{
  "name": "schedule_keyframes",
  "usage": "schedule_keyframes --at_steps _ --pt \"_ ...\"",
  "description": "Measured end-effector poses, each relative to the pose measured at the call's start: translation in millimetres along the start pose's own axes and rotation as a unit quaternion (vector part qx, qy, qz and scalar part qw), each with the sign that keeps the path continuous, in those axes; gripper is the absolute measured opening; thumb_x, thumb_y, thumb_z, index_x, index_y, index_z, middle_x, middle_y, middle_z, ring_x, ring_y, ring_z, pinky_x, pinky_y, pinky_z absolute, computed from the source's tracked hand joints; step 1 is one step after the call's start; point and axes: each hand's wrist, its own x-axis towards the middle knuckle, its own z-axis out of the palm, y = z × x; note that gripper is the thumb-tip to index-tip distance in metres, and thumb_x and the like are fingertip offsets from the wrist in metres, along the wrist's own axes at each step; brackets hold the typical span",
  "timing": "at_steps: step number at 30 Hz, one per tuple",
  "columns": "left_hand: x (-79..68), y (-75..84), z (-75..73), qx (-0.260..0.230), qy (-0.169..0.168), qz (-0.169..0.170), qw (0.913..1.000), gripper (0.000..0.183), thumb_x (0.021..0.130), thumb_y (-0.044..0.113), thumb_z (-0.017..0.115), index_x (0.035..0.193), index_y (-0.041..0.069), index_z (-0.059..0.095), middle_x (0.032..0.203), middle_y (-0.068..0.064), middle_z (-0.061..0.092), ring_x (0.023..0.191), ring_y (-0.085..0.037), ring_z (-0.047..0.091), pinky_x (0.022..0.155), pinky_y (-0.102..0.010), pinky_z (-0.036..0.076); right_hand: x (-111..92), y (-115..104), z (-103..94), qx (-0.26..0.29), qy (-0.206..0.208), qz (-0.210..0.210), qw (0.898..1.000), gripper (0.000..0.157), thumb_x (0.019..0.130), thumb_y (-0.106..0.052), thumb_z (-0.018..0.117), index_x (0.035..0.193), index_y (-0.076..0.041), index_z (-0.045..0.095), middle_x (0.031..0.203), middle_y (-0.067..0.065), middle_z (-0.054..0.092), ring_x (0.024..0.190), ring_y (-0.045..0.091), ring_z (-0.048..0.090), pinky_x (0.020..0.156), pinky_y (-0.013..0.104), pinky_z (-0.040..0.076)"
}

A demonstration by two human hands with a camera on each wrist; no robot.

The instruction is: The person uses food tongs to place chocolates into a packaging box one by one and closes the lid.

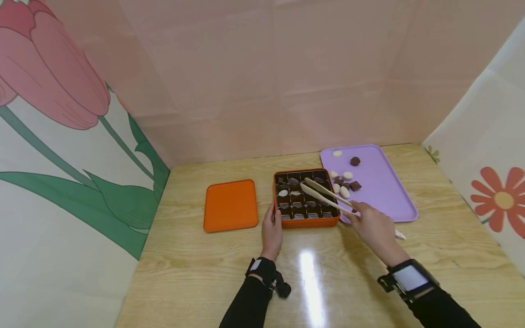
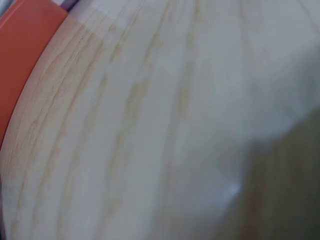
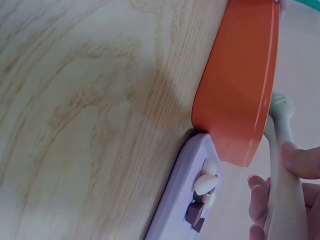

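An orange box (image 1: 310,223) with a dark divided insert stands on the table. A few pieces, one of them white, lie in its back cells; several front cells hold clear wrappers or cups. My left hand (image 1: 272,234) rests along the box's left side, its thumb near the front corner. In my right hand (image 1: 375,230) are cream plastic tongs (image 3: 287,200), gripped between thumb and fingers. Their tips hang over the middle of the box, slightly apart. To the right, a lilac tray (image 1: 389,196) carries white egg-shaped sweets (image 1: 344,192) and dark chocolates (image 1: 355,186).
A flat orange square lid (image 1: 230,206) lies on the wooden table (image 1: 184,273) left of the box. The tray's left edge meets the box. Behind the table hangs a pink backdrop (image 1: 246,91), with flower-printed sheets at both sides.
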Motion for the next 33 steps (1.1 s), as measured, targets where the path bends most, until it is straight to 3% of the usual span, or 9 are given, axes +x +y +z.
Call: schedule_keyframes --at_steps 12,15,20,27,33 --pt "-0.2 1.2 -0.9 -0.005 -0.005 0.001 1.0000 0.052 0.096 0.052 0.039 0.144 0.033 0.036 0.151 -0.001 0.040 0.132 -0.017 0.040 0.109 -0.047 0.040 -16 39 -21.3 0.013 0.050 0.031 0.998 0.046 0.086 -0.033 0.063 0.118 0.000 0.063 0.095 0.022 0.072 0.058 0.031 0.060 0.033 0.032 0.033" --pt "0.4 0.8 -1.4 -0.004 -0.007 0.001 1.0000 0.054 0.095 0.054 0.038 0.144 0.032 0.036 0.151 -0.001 0.039 0.132 -0.017 0.040 0.109 -0.047 0.040 -23 54 -25.2 0.008 0.045 0.050 0.998 0.048 0.088 -0.035 0.061 0.119 0.001 0.062 0.095 0.025 0.071 0.053 0.028 0.057 0.031 0.032 0.031" --pt "0.4 2.1 -3.4 0.002 -0.008 -0.009 0.9999 0.056 0.094 0.058 0.036 0.145 0.035 0.035 0.152 0.002 0.039 0.133 -0.015 0.038 0.110 -0.047 0.038 -31 71 -24.7 -0.006 0.031 0.064 0.997 0.053 0.087 -0.039 0.061 0.119 0.004 0.061 0.097 0.031 0.070 0.057 0.035 0.061 0.031 0.033 0.032" --pt "-0.1 -1.2 -2.7 -0.002 -0.006 0.004 1.0000 0.057 0.093 0.057 0.038 0.144 0.032 0.036 0.151 -0.002 0.040 0.133 -0.019 0.039 0.109 -0.049 0.039 -38 83 -13.7 -0.009 -0.006 0.072 0.997 0.052 0.088 -0.044 0.058 0.117 -0.001 0.063 0.099 0.031 0.070 0.073 0.051 0.061 0.038 0.046 0.039" --pt "-2.2 1.1 -0.1 -0.008 -0.004 0.000 1.0000 0.052 0.097 0.049 0.039 0.145 0.031 0.036 0.151 0.000 0.040 0.130 -0.016 0.042 0.107 -0.046 0.043 -35 87 -5.9 -0.014 -0.017 0.074 0.997 0.047 0.088 -0.040 0.059 0.114 -0.001 0.063 0.093 0.031 0.070 0.069 0.047 0.062 0.037 0.044 0.039"
